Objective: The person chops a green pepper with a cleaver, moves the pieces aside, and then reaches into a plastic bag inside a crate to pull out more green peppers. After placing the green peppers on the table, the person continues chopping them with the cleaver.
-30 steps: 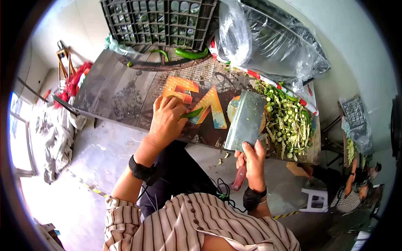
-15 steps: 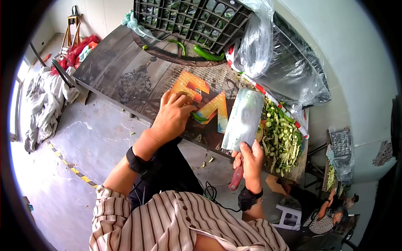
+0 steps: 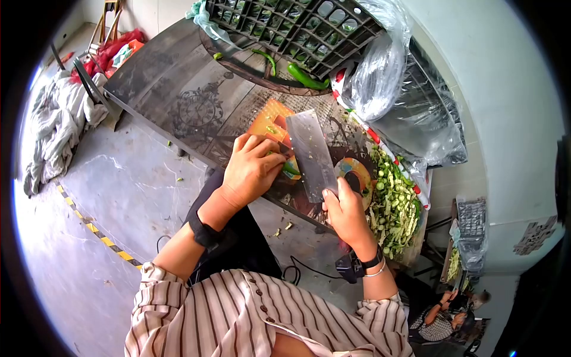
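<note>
Fingers bent and pressed together, my left hand (image 3: 253, 168) holds a green pepper (image 3: 290, 169) against the table top, over the orange printed letters (image 3: 271, 122). A wide cleaver (image 3: 311, 156) is gripped in my right hand (image 3: 348, 215); its blade stands tilted just to the right of the pepper's end. The red handle is mostly hidden by that hand. To the right of the cleaver lies a heap of chopped green pepper (image 3: 394, 205). Small green bits stick to the blade and lie on the letters.
A black crate (image 3: 297, 30) of green peppers stands at the table's far side. Loose whole peppers (image 3: 307, 77) lie before it. Clear plastic (image 3: 375, 89) covers another crate at the right. White cloth (image 3: 62, 125) is on the left. A co-worker (image 3: 437, 324) sits at the lower right.
The cleaver has moved left and turned, from beside the letters to next to the pepper in my left hand. The view has shifted slightly.
</note>
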A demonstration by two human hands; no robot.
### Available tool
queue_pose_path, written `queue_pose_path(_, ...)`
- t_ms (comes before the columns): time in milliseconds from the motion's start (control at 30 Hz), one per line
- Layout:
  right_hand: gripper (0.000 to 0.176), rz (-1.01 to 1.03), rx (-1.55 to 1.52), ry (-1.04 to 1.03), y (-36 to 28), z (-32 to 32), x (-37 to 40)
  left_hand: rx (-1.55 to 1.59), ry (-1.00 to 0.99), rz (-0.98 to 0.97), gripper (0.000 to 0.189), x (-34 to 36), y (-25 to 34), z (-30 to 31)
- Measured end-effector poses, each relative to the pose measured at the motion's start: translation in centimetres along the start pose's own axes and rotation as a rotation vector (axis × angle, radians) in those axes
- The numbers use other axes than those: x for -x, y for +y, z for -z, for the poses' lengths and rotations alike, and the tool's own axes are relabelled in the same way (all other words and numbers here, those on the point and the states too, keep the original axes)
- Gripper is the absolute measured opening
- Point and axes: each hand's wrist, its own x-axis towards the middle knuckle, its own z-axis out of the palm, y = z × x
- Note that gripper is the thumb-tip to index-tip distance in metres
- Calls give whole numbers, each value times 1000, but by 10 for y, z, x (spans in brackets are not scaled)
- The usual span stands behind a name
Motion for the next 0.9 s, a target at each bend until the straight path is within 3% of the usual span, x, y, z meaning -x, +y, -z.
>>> queue_pose_path(133, 15, 177, 197, -35, -8, 4, -13, -5, -45, -8, 18, -1, -1, 2)
queue_pose_path(333, 15, 247, 313, -103, -19, 3, -23, -21, -31, -5, 14, -1, -1, 0)
queue_pose_path(900, 15, 177, 394, -192, -25, 6, -32, -50, -36, -15, 10, 0, -3, 1)
